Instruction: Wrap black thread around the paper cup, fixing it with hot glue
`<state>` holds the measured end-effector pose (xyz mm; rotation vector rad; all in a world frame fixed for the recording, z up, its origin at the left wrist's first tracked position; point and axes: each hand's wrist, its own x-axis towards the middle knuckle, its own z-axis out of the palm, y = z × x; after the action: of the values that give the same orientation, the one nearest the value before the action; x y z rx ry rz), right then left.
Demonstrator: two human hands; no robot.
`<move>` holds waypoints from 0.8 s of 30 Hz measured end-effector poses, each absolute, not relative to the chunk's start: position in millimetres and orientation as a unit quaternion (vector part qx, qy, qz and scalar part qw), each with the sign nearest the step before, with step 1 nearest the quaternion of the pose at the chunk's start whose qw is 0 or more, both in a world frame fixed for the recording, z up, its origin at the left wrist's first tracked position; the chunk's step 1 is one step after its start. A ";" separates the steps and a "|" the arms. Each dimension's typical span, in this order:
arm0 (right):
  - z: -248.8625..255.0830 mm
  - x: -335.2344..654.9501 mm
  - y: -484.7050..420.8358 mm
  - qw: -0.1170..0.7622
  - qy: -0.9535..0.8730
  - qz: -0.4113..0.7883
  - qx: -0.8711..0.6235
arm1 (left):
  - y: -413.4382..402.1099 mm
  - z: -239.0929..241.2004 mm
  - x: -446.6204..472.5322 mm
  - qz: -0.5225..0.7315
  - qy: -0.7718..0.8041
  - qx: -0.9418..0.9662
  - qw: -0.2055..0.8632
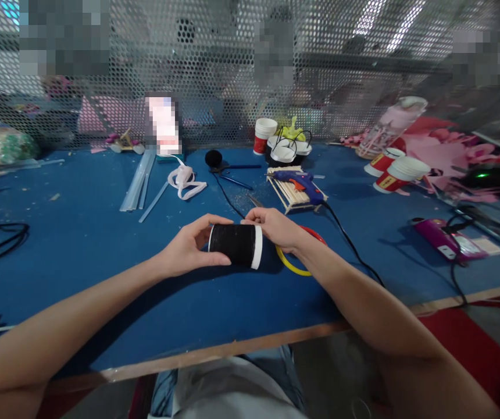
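My left hand [189, 247] is closed around a paper cup [235, 245] lying on its side just above the blue table. Black cord wraps the cup closely, leaving a white band at its right end. Behind that end, my right hand [278, 228] has its thumb and fingers pinched together on the black cord [228, 196]. The cord runs back toward a black ball of cord [213, 158]. Beside my right wrist lies a yellow ring [291, 265], with a red ring [313, 234] partly hidden by the wrist. Scissors [255, 201] lie just beyond my right hand.
A blue glue gun [299, 181] rests on a wooden-stick rack [291, 199]. Clear glue sticks [139, 180] and a white ribbon [184, 180] lie at back left. Paper cups [400, 173] stand at right, near a purple device [450, 240]. Perforated metal mesh [215, 70] borders the back.
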<state>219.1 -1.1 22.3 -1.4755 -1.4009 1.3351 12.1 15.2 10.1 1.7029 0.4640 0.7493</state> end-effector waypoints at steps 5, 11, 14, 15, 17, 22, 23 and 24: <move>19.5 221.3 -0.8 0.350 -0.552 0.519 -0.551 | 14.0 11.3 13.1 0.321 0.196 0.691 0.617; 13.2 222.3 1.7 0.353 -0.556 0.510 -0.554 | 13.5 11.8 14.5 0.323 0.191 0.682 0.628; 11.7 226.1 4.4 0.364 -0.580 0.459 -0.566 | 16.8 11.5 14.5 0.356 0.203 0.692 0.594; 12.6 227.6 4.7 0.375 -0.588 0.428 -0.575 | 18.5 11.0 14.2 0.368 0.212 0.696 0.579; 16.9 230.0 3.3 0.410 -0.596 0.364 -0.587 | 22.5 8.6 13.2 0.380 0.237 0.703 0.552; 31.9 226.7 -9.6 0.416 -0.628 0.395 -0.526 | 28.2 0.0 11.1 0.379 0.283 0.736 0.484; 33.4 225.1 -12.2 0.401 -0.634 0.415 -0.514 | 28.0 -0.8 10.9 0.375 0.287 0.750 0.463; 34.2 223.7 -14.4 0.389 -0.638 0.430 -0.507 | 27.4 -0.9 10.8 0.371 0.290 0.764 0.441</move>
<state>223.7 -14.4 34.2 -1.2878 -1.6212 1.0938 10.8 27.4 -0.9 1.8973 0.7201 0.9218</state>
